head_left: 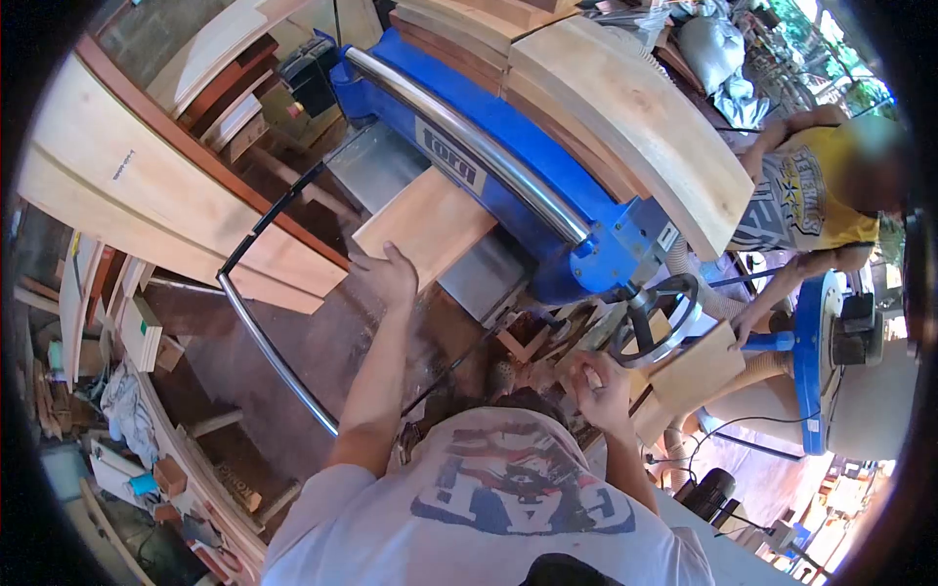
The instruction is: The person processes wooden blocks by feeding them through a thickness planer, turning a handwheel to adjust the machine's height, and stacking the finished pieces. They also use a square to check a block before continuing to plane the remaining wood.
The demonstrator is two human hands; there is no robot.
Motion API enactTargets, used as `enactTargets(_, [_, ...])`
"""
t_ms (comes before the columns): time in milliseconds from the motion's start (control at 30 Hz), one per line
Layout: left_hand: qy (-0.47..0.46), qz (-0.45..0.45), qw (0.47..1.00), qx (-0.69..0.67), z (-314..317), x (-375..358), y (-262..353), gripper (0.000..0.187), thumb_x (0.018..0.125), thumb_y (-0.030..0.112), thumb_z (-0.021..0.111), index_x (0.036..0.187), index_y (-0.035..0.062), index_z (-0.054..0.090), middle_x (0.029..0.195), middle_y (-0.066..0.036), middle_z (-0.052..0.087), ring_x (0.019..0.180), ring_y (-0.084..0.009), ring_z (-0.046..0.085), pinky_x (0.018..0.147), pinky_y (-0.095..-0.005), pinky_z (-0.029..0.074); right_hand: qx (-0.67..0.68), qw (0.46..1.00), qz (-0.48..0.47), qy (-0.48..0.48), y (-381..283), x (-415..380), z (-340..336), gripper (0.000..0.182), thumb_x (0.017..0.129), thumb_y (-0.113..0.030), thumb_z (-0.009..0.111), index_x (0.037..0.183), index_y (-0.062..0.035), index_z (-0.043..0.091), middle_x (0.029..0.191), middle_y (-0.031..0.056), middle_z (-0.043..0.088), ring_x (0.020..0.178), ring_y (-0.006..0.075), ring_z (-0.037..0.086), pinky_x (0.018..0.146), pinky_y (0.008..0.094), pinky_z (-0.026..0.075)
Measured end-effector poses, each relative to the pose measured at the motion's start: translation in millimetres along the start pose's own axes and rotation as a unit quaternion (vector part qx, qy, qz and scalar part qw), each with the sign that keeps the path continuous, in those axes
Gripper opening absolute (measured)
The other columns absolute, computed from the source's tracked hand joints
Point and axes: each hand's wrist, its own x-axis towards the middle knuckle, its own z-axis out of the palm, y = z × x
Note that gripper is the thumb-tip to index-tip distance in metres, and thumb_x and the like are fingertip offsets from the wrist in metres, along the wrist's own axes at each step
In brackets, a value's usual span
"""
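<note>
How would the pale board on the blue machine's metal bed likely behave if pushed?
The board looks stiff, lying straight with no visible sag. Its broad, flat shape makes rolling or tipping unlikely. On the smooth-looking metal bed, it would probably slide fairly easily, unless the blue machine grips it; that contact is hidden.

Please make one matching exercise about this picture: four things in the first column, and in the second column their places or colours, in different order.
1. Left hand
2. Right hand
3. Machine body
4. Other person's shirt

A. Yellow and grey
B. Just beside the handwheel
C. Blue
D. At the near end of the wooden board in the machine

Right pairs: 1-D, 2-B, 3-C, 4-A
</note>
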Motion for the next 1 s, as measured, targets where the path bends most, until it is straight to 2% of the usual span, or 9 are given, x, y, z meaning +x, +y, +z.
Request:
enactTargets(233, [0.053,0.094,0.988,0.113,27,6,3,0.077,0.099,0.034,0.052,0.144,-0.0213,0.022,0.146,-0.047,0.022,0.135,-0.0584,0.027,0.117,-0.0574,0.021,0.053,0.997,-0.055,-0.022,-20,31,0,0.017,0.082,0.001,0.070,0.099,0.0007,0.068,0.091,0.0175,0.069,0.081,0.0314,0.069,0.071,0.0370,0.053])
enactTargets(567, [0.001,0.020,0.999,0.046,48,7,22,0.079,0.103,0.042,0.042,0.146,-0.0210,0.020,0.147,-0.044,0.024,0.136,-0.0538,0.029,0.116,-0.0549,0.023,0.072,0.993,-0.084,-0.036,-12,50,3,0.022,0.074,0.000,0.074,0.095,-0.0015,0.070,0.093,0.0132,0.072,0.076,0.0329,0.066,0.072,0.0406,0.051])
enactTargets(667, [0.008,0.018,0.998,0.056,54,9,21,0.079,0.103,0.044,0.040,0.146,-0.0201,0.020,0.148,-0.043,0.025,0.136,-0.0540,0.030,0.116,-0.0550,0.024,0.049,0.989,-0.124,-0.070,-18,55,-7,0.025,0.078,-0.004,0.076,0.102,-0.0018,0.071,0.094,0.0168,0.071,0.083,0.0335,0.071,0.070,0.0398,0.058])
enactTargets(767, [0.028,0.021,0.998,0.059,68,6,25,0.079,0.103,0.044,0.040,0.146,-0.0194,0.021,0.148,-0.043,0.026,0.136,-0.0543,0.031,0.115,-0.0563,0.024,0.102,0.985,-0.138,-0.021,-41,69,-36,0.027,0.077,-0.003,0.077,0.103,-0.0017,0.070,0.094,0.0170,0.071,0.082,0.0330,0.071,0.067,0.0394,0.057])
enactTargets(833, [0.033,0.022,0.997,0.064,67,7,33,0.079,0.103,0.045,0.040,0.146,-0.0192,0.021,0.147,-0.043,0.027,0.135,-0.0542,0.032,0.115,-0.0572,0.025,0.126,0.979,-0.153,0.044,-46,81,-72,0.019,0.085,-0.011,0.072,0.098,0.0023,0.069,0.092,0.0169,0.069,0.077,0.0276,0.066,0.068,0.0365,0.051])
enactTargets(867, [0.019,0.012,0.998,0.066,65,7,38,0.080,0.102,0.045,0.041,0.146,-0.0189,0.021,0.147,-0.043,0.027,0.135,-0.0541,0.032,0.115,-0.0573,0.025,0.136,0.970,-0.170,0.111,-48,88,-89,0.020,0.091,-0.012,0.067,0.100,0.0060,0.067,0.099,0.0191,0.069,0.087,0.0265,0.066,0.073,0.0368,0.052])
enactTargets(933, [-0.018,-0.003,0.998,0.066,53,5,54,0.081,0.102,0.046,0.042,0.147,-0.0183,0.019,0.147,-0.043,0.027,0.135,-0.0539,0.032,0.115,-0.0577,0.025,-0.123,0.954,-0.126,0.242,-21,104,-131,0.041,0.096,-0.015,0.063,0.130,0.0083,0.056,0.114,0.0201,0.065,0.103,0.0259,0.061,0.088,0.0379,0.051])
enactTargets(967, [0.006,-0.002,0.998,0.065,71,9,41,0.083,0.101,0.047,0.043,0.148,-0.0172,0.018,0.148,-0.043,0.026,0.137,-0.0532,0.029,0.115,-0.0583,0.023,0.056,0.941,-0.049,0.330,-20,125,-131,0.052,0.098,-0.018,0.062,0.142,0.0054,0.047,0.123,0.0192,0.061,0.106,0.0254,0.060,0.094,0.0383,0.051])
enactTargets(1000, [0.002,-0.004,0.999,0.051,73,6,48,0.083,0.101,0.047,0.043,0.148,-0.0169,0.018,0.148,-0.043,0.025,0.138,-0.0532,0.028,0.116,-0.0587,0.022,0.056,0.930,0.035,0.360,-25,144,-140,0.054,0.094,-0.013,0.065,0.140,0.0065,0.044,0.133,0.0180,0.053,0.110,0.0233,0.056,0.091,0.0337,0.049])
